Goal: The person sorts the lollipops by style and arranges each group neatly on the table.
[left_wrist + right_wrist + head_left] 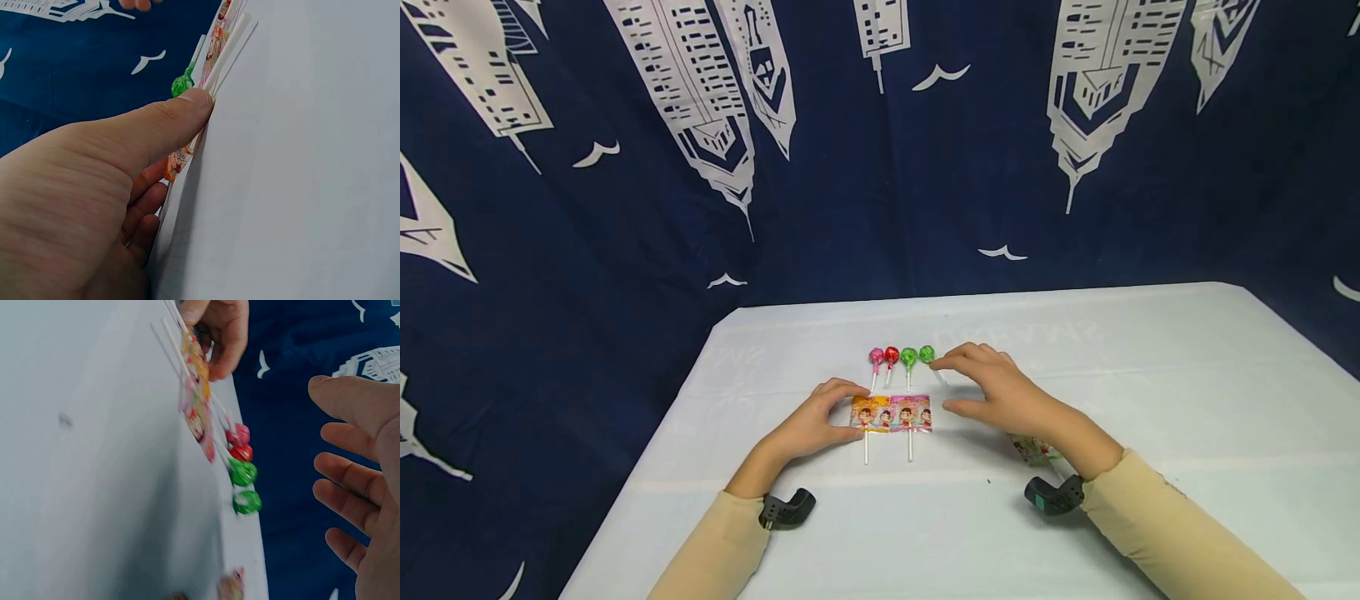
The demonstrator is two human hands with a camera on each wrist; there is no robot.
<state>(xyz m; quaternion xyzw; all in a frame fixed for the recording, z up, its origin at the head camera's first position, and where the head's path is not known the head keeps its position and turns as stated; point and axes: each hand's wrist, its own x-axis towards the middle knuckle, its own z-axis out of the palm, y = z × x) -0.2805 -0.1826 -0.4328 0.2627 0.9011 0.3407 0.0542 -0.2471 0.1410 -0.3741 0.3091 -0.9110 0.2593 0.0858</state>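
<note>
Two flat-wrapped lollipops lie side by side on the white table, an orange one and a pink one, white sticks pointing toward me. My left hand pinches the orange-wrapped lollipop, thumb at its near edge and fingers at its far edge. Behind them is a row of round lollipops: a pink one, a red one, a green one and another green one. My right hand hovers right of them, fingers spread and holding nothing; its index fingertip looks close to the last green lollipop.
Partly hidden under my right forearm lies a green-and-red wrapped lollipop. Black bands circle both wrists. The white table ends at a dark blue cloth printed with white buildings.
</note>
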